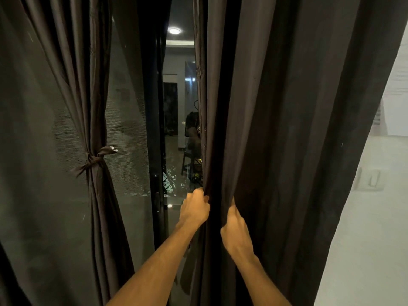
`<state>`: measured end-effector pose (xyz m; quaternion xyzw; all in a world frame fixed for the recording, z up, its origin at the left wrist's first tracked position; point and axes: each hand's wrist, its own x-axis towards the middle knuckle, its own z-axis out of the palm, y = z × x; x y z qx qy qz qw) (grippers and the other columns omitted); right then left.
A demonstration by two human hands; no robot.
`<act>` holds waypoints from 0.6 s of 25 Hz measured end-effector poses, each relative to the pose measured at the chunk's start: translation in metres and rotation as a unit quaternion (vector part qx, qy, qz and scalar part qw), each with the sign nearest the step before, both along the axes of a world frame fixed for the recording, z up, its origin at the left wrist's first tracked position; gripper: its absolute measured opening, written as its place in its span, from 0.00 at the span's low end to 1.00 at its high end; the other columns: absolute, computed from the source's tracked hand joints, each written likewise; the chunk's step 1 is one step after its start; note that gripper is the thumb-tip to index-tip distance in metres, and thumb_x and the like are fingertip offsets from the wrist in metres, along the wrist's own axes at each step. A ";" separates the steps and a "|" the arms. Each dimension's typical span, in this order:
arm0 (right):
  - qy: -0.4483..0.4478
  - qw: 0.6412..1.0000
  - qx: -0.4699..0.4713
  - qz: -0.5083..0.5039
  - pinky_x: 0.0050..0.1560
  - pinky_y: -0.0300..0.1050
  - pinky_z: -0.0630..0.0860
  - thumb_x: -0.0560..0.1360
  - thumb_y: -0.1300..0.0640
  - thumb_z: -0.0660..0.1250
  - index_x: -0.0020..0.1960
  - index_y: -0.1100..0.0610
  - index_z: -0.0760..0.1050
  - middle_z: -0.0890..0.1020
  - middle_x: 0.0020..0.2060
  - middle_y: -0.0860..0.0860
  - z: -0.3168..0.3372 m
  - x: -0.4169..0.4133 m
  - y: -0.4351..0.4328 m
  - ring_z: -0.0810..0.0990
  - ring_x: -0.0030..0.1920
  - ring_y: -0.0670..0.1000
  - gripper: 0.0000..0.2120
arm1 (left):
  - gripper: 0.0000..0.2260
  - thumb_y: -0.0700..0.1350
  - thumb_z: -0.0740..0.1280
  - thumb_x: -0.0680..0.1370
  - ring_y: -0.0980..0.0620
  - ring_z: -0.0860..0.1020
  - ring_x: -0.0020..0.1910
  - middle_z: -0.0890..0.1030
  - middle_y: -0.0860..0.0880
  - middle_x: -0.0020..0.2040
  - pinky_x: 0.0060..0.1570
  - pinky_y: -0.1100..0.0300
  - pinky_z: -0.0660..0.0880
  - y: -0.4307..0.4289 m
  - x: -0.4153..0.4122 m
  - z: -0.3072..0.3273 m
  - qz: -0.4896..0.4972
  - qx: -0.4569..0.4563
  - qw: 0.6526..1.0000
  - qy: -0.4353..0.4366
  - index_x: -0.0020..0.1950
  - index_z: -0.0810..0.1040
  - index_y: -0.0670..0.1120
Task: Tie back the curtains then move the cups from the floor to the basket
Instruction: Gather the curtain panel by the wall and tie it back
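Observation:
A dark brown left curtain (72, 69) hangs gathered and bound at mid-height by a knotted fabric tie (93, 159). The dark right curtain (287, 129) hangs loose and wide. My left hand (194, 209) grips its inner edge low down. My right hand (235, 226) grips a fold of the same curtain just to the right, its fingers hidden in the cloth. No cups or basket are in view.
Between the curtains a glass sliding door (176, 107) with a dark frame (155, 151) reflects a room and a ceiling light. A mesh screen (125, 129) covers the left pane. A white wall (375, 217) with a switch plate (369, 178) stands at the right.

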<state>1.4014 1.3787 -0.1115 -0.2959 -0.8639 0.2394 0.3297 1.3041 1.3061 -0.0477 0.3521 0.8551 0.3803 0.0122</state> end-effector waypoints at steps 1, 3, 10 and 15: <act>-0.014 1.000 -0.007 0.024 0.70 0.43 0.69 0.76 0.70 0.60 0.81 0.56 0.45 0.63 0.77 0.54 0.001 -0.005 -0.001 0.70 0.72 0.51 0.39 | 0.09 0.44 0.59 0.81 0.42 0.78 0.54 0.78 0.42 0.55 0.53 0.47 0.76 0.001 0.002 0.000 -0.001 -0.002 1.000 -0.004 0.58 0.75 0.43; -0.031 0.998 -0.011 0.061 0.72 0.43 0.66 0.76 0.70 0.61 0.81 0.57 0.47 0.62 0.77 0.54 0.004 -0.014 -0.003 0.66 0.74 0.51 0.38 | 0.09 0.43 0.59 0.80 0.42 0.78 0.54 0.78 0.42 0.55 0.53 0.47 0.76 0.002 0.004 0.001 -0.012 -0.002 1.000 -0.015 0.58 0.75 0.44; -0.043 0.992 -0.072 0.093 0.70 0.43 0.68 0.81 0.60 0.58 0.81 0.53 0.42 0.64 0.76 0.53 0.001 -0.025 -0.009 0.69 0.73 0.51 0.35 | 0.11 0.40 0.56 0.79 0.42 0.78 0.54 0.78 0.41 0.56 0.55 0.45 0.77 0.005 0.012 0.005 -0.046 -0.007 0.998 -0.048 0.59 0.74 0.42; -0.111 0.991 -0.061 0.044 0.61 0.38 0.68 0.82 0.60 0.59 0.77 0.63 0.56 0.69 0.73 0.57 -0.005 -0.021 -0.005 0.71 0.70 0.55 0.25 | 0.14 0.49 0.57 0.80 0.43 0.77 0.54 0.77 0.42 0.56 0.55 0.49 0.75 0.005 0.029 0.010 -0.061 -0.015 0.994 -0.087 0.60 0.73 0.43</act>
